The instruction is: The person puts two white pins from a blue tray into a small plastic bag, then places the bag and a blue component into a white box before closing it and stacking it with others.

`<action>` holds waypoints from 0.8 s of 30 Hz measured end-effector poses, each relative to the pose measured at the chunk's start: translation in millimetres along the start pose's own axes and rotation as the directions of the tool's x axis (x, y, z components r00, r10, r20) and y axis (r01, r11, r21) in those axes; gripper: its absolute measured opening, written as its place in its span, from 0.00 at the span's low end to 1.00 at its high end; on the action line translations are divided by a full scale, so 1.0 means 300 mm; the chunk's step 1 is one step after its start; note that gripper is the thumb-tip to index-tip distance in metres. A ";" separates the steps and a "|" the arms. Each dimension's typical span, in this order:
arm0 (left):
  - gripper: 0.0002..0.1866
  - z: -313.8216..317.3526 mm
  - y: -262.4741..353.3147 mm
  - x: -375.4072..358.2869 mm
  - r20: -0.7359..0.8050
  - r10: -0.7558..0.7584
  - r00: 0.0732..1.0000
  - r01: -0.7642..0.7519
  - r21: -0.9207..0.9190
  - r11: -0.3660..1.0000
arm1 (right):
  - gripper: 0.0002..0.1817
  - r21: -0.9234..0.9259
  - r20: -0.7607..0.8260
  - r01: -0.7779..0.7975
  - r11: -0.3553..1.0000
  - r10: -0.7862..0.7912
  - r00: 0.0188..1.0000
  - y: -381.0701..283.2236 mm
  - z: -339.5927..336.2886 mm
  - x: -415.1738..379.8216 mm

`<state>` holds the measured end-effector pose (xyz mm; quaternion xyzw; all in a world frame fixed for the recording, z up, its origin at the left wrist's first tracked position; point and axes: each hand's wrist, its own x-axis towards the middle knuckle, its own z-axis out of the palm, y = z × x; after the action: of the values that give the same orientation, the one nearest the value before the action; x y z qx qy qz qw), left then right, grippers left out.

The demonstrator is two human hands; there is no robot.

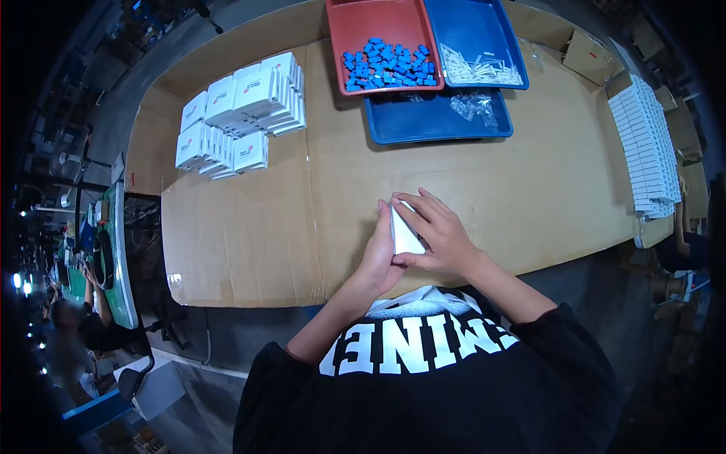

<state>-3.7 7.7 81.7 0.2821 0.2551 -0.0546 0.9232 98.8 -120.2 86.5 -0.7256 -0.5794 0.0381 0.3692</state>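
Note:
A small white box [406, 236] is held between my two hands, over the front part of the cardboard-covered table [363, 178]. My left hand [378, 253] grips it along its left side, fingers mostly hidden behind it. My right hand [440, 236] is on the right side, with fingers bent over the top and the thumb at the lower edge. Part of the box's white face shows between the hands; the rest is covered.
Printed white boxes [238, 102] stand stacked at the back left. A red tray [378, 21] holds small blue pieces; a blue tray [473, 26] holds white sticks. A lower blue tray [412, 130] has clear plastic bags. More white boxes [643, 144] line the right edge. A co-worker [98, 325] is at far left.

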 end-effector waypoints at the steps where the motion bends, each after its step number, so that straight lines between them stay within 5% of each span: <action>1: 0.36 -0.005 0.000 -0.007 -0.010 -0.031 0.999 0.032 0.009 0.999 | 0.47 0.010 -0.037 0.031 0.999 -0.031 0.999 -0.004 0.007 0.002; 3: 0.36 0.014 -0.015 -0.031 -0.051 0.005 0.999 -0.006 -0.024 1.000 | 0.47 0.001 -0.065 0.063 0.998 -0.063 0.996 -0.002 0.012 -0.004; 9: 0.34 -0.016 -0.026 -0.033 -0.069 -0.029 0.997 0.028 -0.017 0.999 | 0.41 0.382 -0.118 0.002 0.924 0.047 0.992 0.013 0.085 -0.043; 16: 0.35 -0.052 -0.076 -0.023 -0.044 -0.111 0.993 0.108 -0.057 0.992 | 0.37 0.375 -0.109 -0.023 0.927 0.069 0.992 0.019 0.144 -0.115; 18: 0.35 -0.068 -0.076 -0.008 -0.046 -0.134 0.990 0.130 -0.086 0.988 | 0.34 0.715 -0.293 -0.127 0.687 0.459 0.839 0.059 0.213 -0.151; 20: 0.34 -0.122 -0.094 0.035 0.181 -0.123 0.976 0.162 -0.220 0.962 | 0.30 0.958 -0.287 0.143 0.250 0.777 0.561 0.051 0.100 -0.049; 21: 0.34 -0.125 -0.100 0.060 0.181 -0.121 0.976 0.160 -0.218 0.963 | 0.30 0.957 -0.288 0.146 0.250 0.776 0.562 0.093 0.081 -0.028; 23: 0.34 -0.114 -0.108 0.104 0.037 0.123 0.992 -0.101 -0.370 0.924 | 0.25 0.659 -0.552 -0.120 0.743 0.586 0.594 0.173 0.046 -0.036; 24: 0.34 -0.107 -0.093 0.111 0.007 0.175 0.984 -0.165 -0.296 0.941 | 0.25 0.664 -0.554 -0.117 0.739 0.590 0.587 0.184 0.040 -0.056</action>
<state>4.2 3.6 28.5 0.1618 0.2196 0.0593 0.9603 132.3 -132.1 39.5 -0.6388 -0.1748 -0.0123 0.7491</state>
